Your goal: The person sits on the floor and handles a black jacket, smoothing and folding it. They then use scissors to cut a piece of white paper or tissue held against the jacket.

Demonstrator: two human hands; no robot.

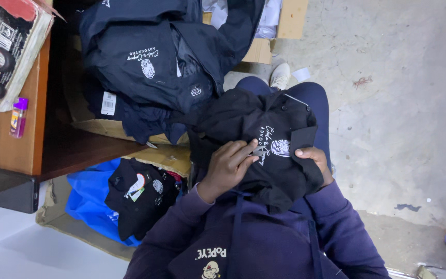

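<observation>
A black garment (243, 124) with a white embroidered emblem lies across my lap. My left hand (228, 168) rests on it, fingertips pressed beside the emblem, possibly pinching a small tool, though I cannot make it out. Under the garment's right edge my right hand (313, 160) grips the fabric, thumb showing on top. I am seated, wearing a dark purple hoodie (264, 237) and blue trousers.
A pile of dark navy garments (150, 62) fills a cardboard box to the upper left. Below it, black garments (140, 196) lie on a blue bag (86, 199). A wooden table (6, 144) at left carries a small purple bottle (18, 118). Concrete floor (398, 93) stretches to the right.
</observation>
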